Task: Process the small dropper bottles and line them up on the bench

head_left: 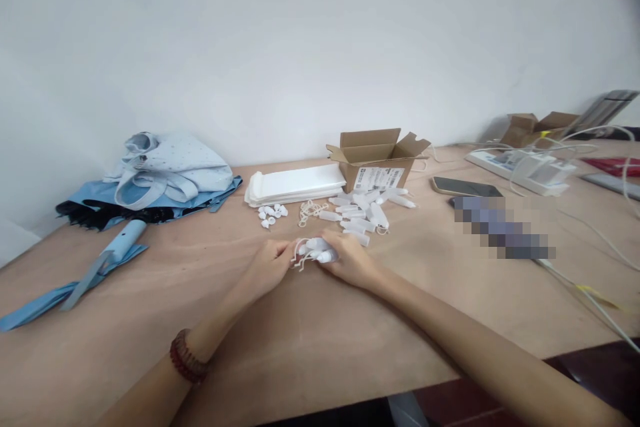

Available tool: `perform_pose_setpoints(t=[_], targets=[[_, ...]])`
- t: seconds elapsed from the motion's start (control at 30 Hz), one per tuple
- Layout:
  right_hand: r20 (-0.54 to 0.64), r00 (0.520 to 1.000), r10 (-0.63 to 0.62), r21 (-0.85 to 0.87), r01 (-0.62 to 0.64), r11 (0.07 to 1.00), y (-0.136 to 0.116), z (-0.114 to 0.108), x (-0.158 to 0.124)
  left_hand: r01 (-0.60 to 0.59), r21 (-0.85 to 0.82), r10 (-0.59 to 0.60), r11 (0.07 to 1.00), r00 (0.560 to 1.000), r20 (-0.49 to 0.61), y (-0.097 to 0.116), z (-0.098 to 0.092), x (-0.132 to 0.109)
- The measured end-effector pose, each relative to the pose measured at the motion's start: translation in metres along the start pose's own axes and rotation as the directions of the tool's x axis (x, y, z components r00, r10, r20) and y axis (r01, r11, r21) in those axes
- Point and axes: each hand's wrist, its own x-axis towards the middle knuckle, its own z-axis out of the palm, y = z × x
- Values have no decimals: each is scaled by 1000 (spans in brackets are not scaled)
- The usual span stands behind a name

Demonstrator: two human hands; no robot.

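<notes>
Both my hands meet at the middle of the table, around a bunch of small white plastic bottles with caps and thin white strings. My right hand is closed around the bunch from the right. My left hand is closed at its left side, thumb and fingers pinched at a white string; the fingertips are partly hidden. Just beyond lie several loose translucent bottles, a tangle of white strings and a small heap of white caps.
Behind are a stack of white paper sleeves and an open cardboard box. A blue umbrella and pale cloth bag lie left. On the right are a phone, a blurred-out object, a power strip and cables.
</notes>
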Motion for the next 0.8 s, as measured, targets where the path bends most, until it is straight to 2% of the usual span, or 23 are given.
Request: perform_pose_setpoints(t=[0.1,0.2,0.3,0.4,0.47,0.53,0.67,0.73,0.8], targets=[[3,1000,3,-2,-3,1000,1,0,0,-38,-39,37,999,999,-26,-4,0,1],[9,1000,1,-3,-1,1000,0,0,0,-30,-45,30,999,1000,4,-5,0,2],[1,1000,0,-12,0,1000,-1,1,0,130,-198,-118,972,990,73,-2,2,2],[-10,1000,-4,-29,4,1000,-2,1,0,326,-414,-284,850,945,162,3,1,3],[-16,1000,12,-43,-13,999,-1,-1,0,375,-525,-339,764,926,168,5,-3,3],[-20,999,45,-65,-46,997,1,-2,0,362,-659,-363,659,921,143,6,-8,4],[-36,993,111,-111,-114,987,3,-4,0,266,-885,-391,382,914,106,9,-22,6],[-38,990,137,-125,-141,982,2,-4,1,225,-914,-402,338,913,76,11,-28,5],[-30,987,156,-136,-159,978,1,-4,0,200,-892,-385,406,923,32,14,-29,2]])
